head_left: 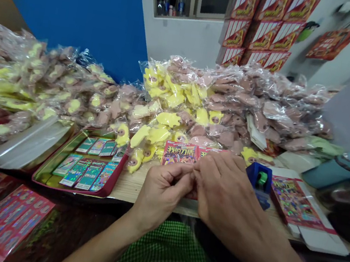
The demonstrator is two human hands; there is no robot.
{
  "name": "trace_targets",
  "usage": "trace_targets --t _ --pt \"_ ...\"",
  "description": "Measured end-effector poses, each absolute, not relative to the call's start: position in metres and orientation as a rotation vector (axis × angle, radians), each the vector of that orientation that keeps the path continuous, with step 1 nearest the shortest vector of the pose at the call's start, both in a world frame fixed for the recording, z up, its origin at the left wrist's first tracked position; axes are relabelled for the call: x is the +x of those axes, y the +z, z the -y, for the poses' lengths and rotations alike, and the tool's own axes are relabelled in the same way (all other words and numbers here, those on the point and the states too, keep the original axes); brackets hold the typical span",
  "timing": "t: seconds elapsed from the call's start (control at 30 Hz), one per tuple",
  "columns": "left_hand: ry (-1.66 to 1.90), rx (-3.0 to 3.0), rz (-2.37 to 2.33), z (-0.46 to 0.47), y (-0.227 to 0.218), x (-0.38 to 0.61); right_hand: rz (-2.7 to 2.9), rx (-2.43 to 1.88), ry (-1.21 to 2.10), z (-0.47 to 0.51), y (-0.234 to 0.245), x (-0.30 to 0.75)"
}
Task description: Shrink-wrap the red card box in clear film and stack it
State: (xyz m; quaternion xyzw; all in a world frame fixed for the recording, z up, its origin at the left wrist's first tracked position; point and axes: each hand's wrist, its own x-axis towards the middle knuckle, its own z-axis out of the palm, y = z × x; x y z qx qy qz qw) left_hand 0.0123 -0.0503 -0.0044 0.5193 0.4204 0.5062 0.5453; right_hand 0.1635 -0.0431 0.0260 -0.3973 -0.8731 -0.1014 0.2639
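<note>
The left hand (160, 195) and the right hand (228, 189) are being held close together above the wooden desk (128, 188), curled and closed, with the fingertips meeting. A small item appears to be gripped between them, but it is being hidden by the fingers and cannot be identified. A red printed card pack (179, 154) is being partly covered by the right hand just behind this pinch. A blue dispenser with a green roll (259, 183) is standing just beside the right hand, and a flattened red printed carton (297, 203) is lying farther right. On the left, rows of foil trading cards (85, 174) are being held in a red tray (52, 184). A large heap of bagged pink and yellow squeeze toys (199, 108) is spreading across the back of the desk and appears far from used up. Stacked red display cartons (260, 24) are being kept near the window, apparently already made up.
</note>
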Motion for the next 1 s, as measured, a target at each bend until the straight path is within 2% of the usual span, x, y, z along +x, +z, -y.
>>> trace_targets --t 0.23,0.5,0.8,1.0 --pt "1.248 1.194 -1.031 0.051 -0.009 0.014 2.311 -1.039 -0.293 0.04 0.021 0.158" --pt "1.211 1.062 -0.972 0.05 -0.011 0.015 2.107 -1.061 0.068 0.027 0.022 0.177" --pt "1.25 1.253 -1.046 0.049 -0.006 0.015 2.339 -1.126 -0.294 0.04 0.023 0.159" --pt "1.304 1.276 -1.053 0.049 -0.011 0.014 2.234 -1.085 -0.25 0.032 0.019 0.158"
